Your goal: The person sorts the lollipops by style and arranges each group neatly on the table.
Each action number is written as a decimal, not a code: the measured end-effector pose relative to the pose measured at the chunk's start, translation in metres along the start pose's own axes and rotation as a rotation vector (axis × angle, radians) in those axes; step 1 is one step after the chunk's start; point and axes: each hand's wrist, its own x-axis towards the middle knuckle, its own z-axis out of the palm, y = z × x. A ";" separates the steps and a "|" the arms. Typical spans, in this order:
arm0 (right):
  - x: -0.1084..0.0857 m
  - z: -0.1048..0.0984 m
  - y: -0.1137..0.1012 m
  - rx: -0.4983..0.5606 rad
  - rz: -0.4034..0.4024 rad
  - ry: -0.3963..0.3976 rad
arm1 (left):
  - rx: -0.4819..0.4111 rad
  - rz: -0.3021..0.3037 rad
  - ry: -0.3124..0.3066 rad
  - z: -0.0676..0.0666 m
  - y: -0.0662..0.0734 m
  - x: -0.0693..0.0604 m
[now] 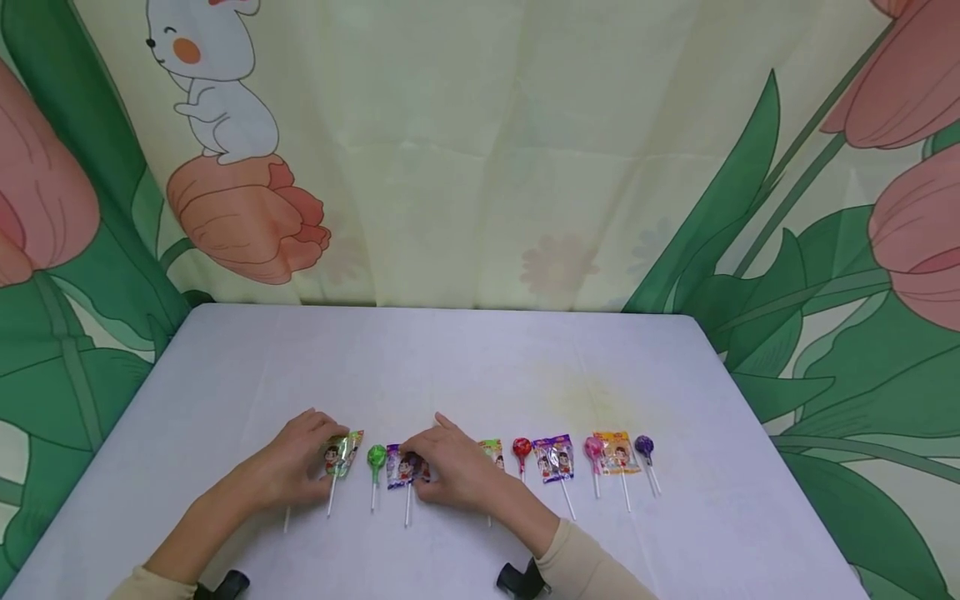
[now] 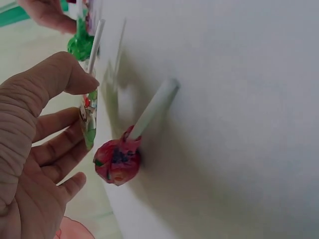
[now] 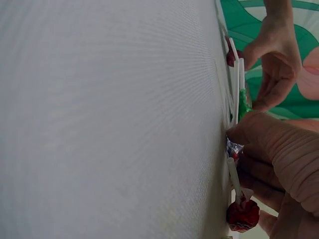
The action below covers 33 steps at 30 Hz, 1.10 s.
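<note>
My left hand [image 1: 298,460] pinches a flat lollipop in a green wrapper [image 1: 347,454] between thumb and fingers, at the left end of a lollipop row. A round red lollipop [image 2: 117,162] lies beneath that hand in the left wrist view; from above, only its white stick [image 1: 287,520] shows. My right hand [image 1: 459,468] grips a purple-wrapped lollipop [image 1: 396,471], its wrapper partly covered by the fingers. Between the hands lies a round green lollipop [image 1: 377,456]. Close to the right hand in its wrist view is a round red lollipop [image 3: 243,217].
Rightward along the row are a green-wrapped lollipop [image 1: 492,451], partly hidden, a red ball lollipop [image 1: 522,447], a purple-wrapped one [image 1: 553,459], a pink ball [image 1: 593,447], an orange wrapper [image 1: 619,455] and a dark purple ball [image 1: 643,445]. A white-covered table [image 1: 465,358] meets a printed curtain [image 1: 450,167].
</note>
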 end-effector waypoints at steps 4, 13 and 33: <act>0.000 0.001 0.000 0.020 -0.001 0.008 | -0.002 0.001 0.006 -0.006 -0.003 0.008; 0.000 -0.001 0.000 0.025 0.009 0.008 | 0.034 0.003 0.030 -0.017 -0.014 0.034; 0.001 0.003 0.004 0.042 -0.011 0.023 | -0.014 -0.126 -0.010 -0.021 -0.055 0.081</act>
